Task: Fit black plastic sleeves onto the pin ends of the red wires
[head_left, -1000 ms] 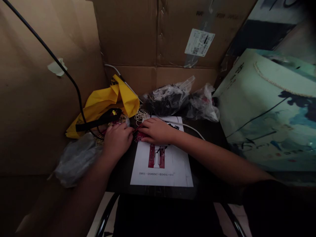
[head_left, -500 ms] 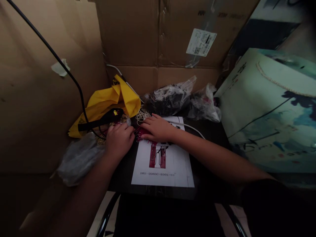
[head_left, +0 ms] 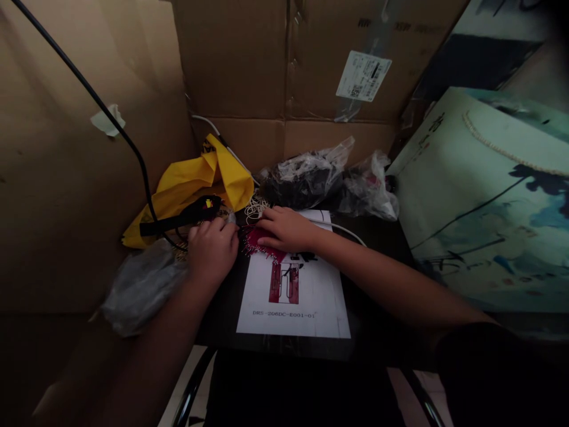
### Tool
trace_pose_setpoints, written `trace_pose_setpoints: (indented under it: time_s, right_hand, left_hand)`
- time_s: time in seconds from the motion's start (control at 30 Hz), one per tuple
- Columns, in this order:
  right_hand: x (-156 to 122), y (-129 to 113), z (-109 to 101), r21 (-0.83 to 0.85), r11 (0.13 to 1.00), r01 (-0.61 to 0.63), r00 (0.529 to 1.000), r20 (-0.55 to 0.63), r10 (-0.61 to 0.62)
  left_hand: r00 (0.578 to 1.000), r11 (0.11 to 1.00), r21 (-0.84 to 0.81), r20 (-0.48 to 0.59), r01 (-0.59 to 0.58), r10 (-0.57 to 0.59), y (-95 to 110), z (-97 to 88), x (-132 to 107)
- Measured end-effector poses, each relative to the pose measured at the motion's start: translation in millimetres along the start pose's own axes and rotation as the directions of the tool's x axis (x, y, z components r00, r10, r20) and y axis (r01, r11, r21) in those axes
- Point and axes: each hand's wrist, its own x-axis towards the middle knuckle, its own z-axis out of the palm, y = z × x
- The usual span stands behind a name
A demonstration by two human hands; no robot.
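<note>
A dark red bundle bristling with thin pale-tipped strands [head_left: 265, 248] lies over the top of a white printed sheet [head_left: 293, 320] on a dark tabletop. Over this bundle rests my right hand [head_left: 291, 229], palm down, its thumb apart from the fingers. My left hand [head_left: 212, 248] is closed just left of the bundle, fingers bent and thumb against them. Whatever it may hold is hidden. A crumpled clear plastic bag [head_left: 144, 284] lies beside my left wrist. Loose cream cord [head_left: 256, 206] is heaped beyond my hands.
Behind the left hand lie a yellow bag [head_left: 231, 178] and a black strap [head_left: 178, 220]. Plastic-wrapped dark items [head_left: 306, 178] sit at the back. Cardboard [head_left: 235, 59] walls the back and left; a pale green paper bag [head_left: 462, 196] stands right. A black cable [head_left: 111, 115] hangs at left.
My left hand has shifted slightly left, away from the bundle. My right hand has moved a little right, and more of the red bundle shows under its thumb.
</note>
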Motion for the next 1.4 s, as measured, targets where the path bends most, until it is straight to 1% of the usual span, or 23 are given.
trace_pose_setpoints:
  time_s: [0.17,0.3,0.47,0.63,0.9,1.07,1.2,1.4]
  right_hand:
    - [3,2,3,0.015,1.000,0.004,1.000,-0.012,-0.004]
    - [7,4,3,0.017,0.999,0.032,0.999,-0.007,-0.032]
    - [10,4,4,0.040,0.996,0.085,0.996,0.009,-0.085]
    - [10,3,7,0.047,0.994,0.099,0.995,0.016,-0.100]
    - [13,-1,4,0.026,0.997,0.073,0.995,0.063,-0.074]
    - [14,-1,3,0.005,0.995,0.104,0.992,0.076,-0.104]
    - [15,0,3,-0.016,0.994,0.106,0.991,0.090,-0.104]
    - [18,1,4,0.017,0.996,0.084,0.991,0.103,-0.086]
  left_hand:
    - [1.000,1.000,-0.008,0.018,0.025,-0.025,1,-0.6,1]
    - [0.997,0.998,0.005,0.030,0.067,-0.068,3,-2.9,1]
    - [0.992,0.992,0.011,0.008,0.127,-0.127,3,-3.7,3]
    - [0.994,0.994,-0.014,0.023,0.106,-0.106,1,-2.0,3]
    - [0.990,0.990,-0.037,0.019,0.138,-0.137,0,-0.8,5]
    - [0.992,0.990,-0.050,0.019,0.129,-0.128,-1,-0.7,7]
    - [0.987,0.985,-0.068,0.004,0.158,-0.158,-4,-0.9,8]
    - [0.987,0.983,-0.092,0.021,0.161,-0.160,-4,-1.5,9]
